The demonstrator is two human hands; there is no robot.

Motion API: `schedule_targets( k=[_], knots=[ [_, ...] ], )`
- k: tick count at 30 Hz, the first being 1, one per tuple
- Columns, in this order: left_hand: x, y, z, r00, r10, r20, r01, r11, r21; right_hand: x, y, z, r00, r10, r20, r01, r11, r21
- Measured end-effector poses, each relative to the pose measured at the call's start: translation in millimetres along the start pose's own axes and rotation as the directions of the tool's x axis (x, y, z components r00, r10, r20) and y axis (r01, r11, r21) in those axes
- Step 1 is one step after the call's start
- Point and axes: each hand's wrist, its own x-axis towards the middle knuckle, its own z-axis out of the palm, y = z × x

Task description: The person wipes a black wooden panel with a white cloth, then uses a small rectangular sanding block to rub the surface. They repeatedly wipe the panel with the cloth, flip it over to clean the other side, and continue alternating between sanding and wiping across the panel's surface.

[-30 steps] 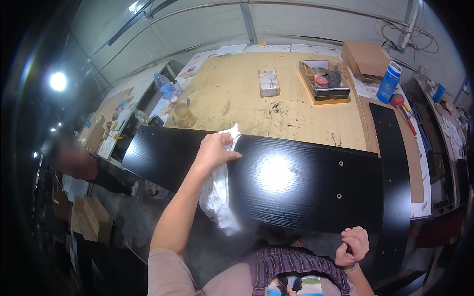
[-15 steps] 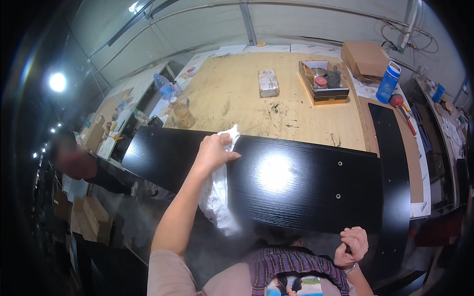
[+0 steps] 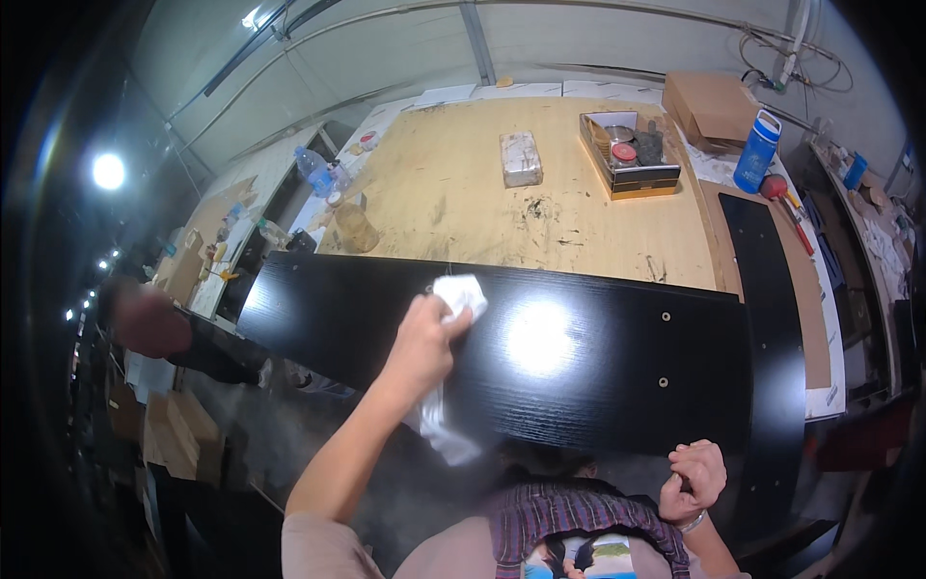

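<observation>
My left hand (image 3: 424,338) grips a white cloth (image 3: 461,294) and presses it on a glossy black wood-grain board (image 3: 588,400). Part of the cloth hangs below the hand, past the board's near edge. Two small brass-coloured fittings (image 3: 665,317) sit toward the board's right end, and a bright lamp reflection lies on its middle. My right hand (image 3: 694,480) is curled closed at the near right edge of the board; whether anything is inside the fingers is hidden.
Beyond the board, a stained yellowish tabletop (image 3: 444,164) carries a wrapped block (image 3: 521,159) and an open box (image 3: 632,179) of small items. A plastic jar (image 3: 355,228) stands left, a blue bottle (image 3: 757,152) right. Another black board (image 3: 767,289) lies at right. A person (image 3: 149,323) is at far left.
My left hand has slid from the board's far edge toward me and slightly right, bringing the cloth with it. My right hand stays nearly in place.
</observation>
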Motion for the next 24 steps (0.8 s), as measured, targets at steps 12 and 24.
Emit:
schedule_targets(
  k=[12, 24],
  knots=[
    [2.8, 10.0, -3.4, 0.994, 0.021, 0.108, -0.013, 0.998, -0.066, 28.2, -13.0, 1.3, 0.978, 0.044, 0.204, -0.005, 0.982, -0.188],
    [9.9, -6.8, -4.3, 0.996, -0.084, -0.03, 0.088, 0.985, 0.148, 47.2, -13.6, 21.0, 0.869, 0.155, 0.469, 0.087, 0.887, -0.454]
  ],
)
